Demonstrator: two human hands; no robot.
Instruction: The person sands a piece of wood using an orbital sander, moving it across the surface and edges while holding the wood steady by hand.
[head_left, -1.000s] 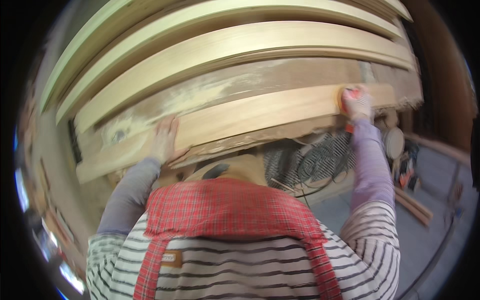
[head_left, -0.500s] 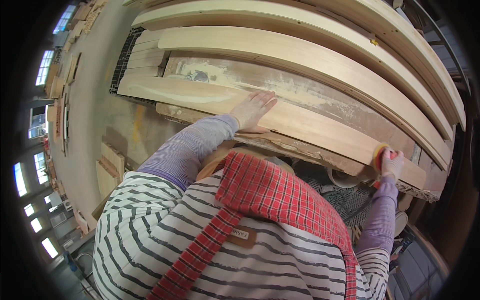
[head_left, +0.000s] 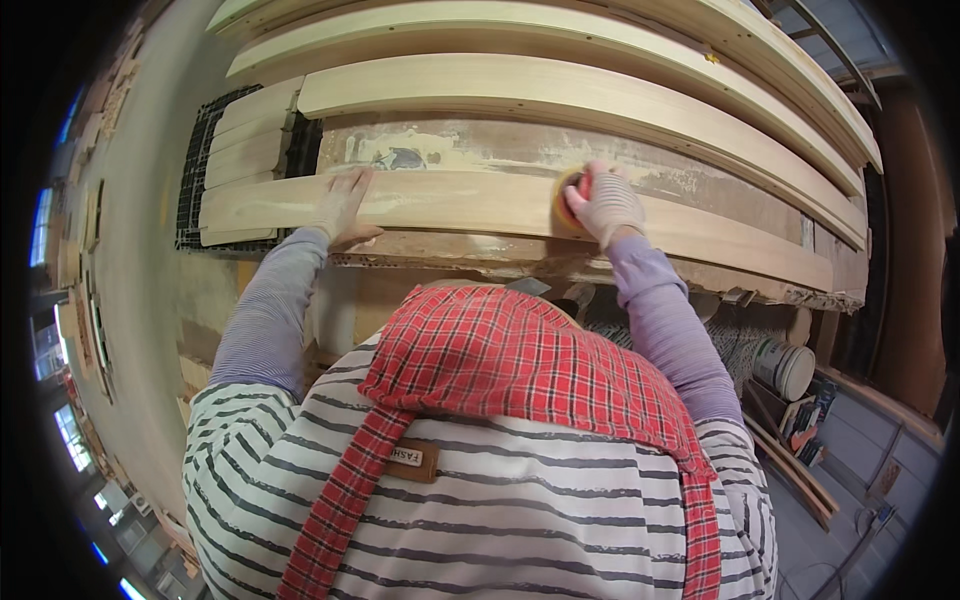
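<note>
A long pale wooden board (head_left: 450, 205) lies across the near side of the workbench. On its left part rests my left hand (head_left: 345, 205), the fingers stretched flat over the top and the thumb by the near edge. My right hand (head_left: 606, 205) is closed round a round sanding pad (head_left: 570, 203), red with a yellow rim. The pad is at the middle of the board, tilted and slightly blurred; whether its whole face touches the wood I cannot tell.
Several more long curved boards (head_left: 560, 88) lie beyond this one. Short wooden pieces (head_left: 250, 130) sit on a black grid at the left end. Pale dust or filler marks the brown bench top (head_left: 460, 148). A white bucket (head_left: 785, 370) stands low at the right.
My right hand has swept the sanding pad leftward from near the board's right end to its middle. My left hand has slid left along the board. The view has shifted too.
</note>
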